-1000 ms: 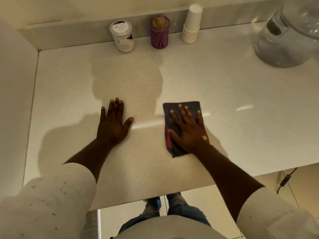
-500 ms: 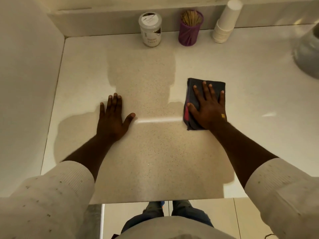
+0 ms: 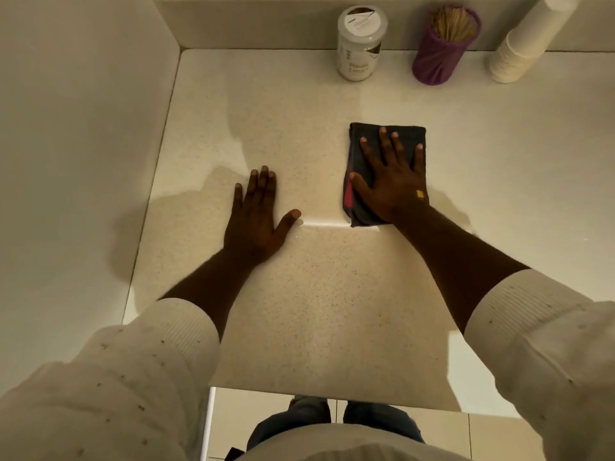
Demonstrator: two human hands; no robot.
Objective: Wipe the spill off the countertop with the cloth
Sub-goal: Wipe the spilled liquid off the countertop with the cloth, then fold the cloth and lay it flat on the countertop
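A dark folded cloth (image 3: 406, 131) with a red patch lies flat on the speckled pale countertop (image 3: 316, 311), right of centre. My right hand (image 3: 392, 181) presses down on it, fingers spread, covering most of it. My left hand (image 3: 256, 221) rests palm-down on the bare countertop to the left, fingers apart and holding nothing. A thin shiny wet-looking streak (image 3: 324, 224) runs from my left thumb to the cloth's near left corner.
Along the back wall stand a white labelled jar (image 3: 361, 44), a purple cup of sticks (image 3: 444, 44) and a stack of paper cups (image 3: 522, 51). A side wall (image 3: 83, 161) bounds the counter on the left. The counter's front edge (image 3: 332, 399) is near my body.
My right hand has slid the cloth away from me, toward the back wall. My left hand has stayed planted. The view has swung left, and the glass vessel at the right is out of sight.
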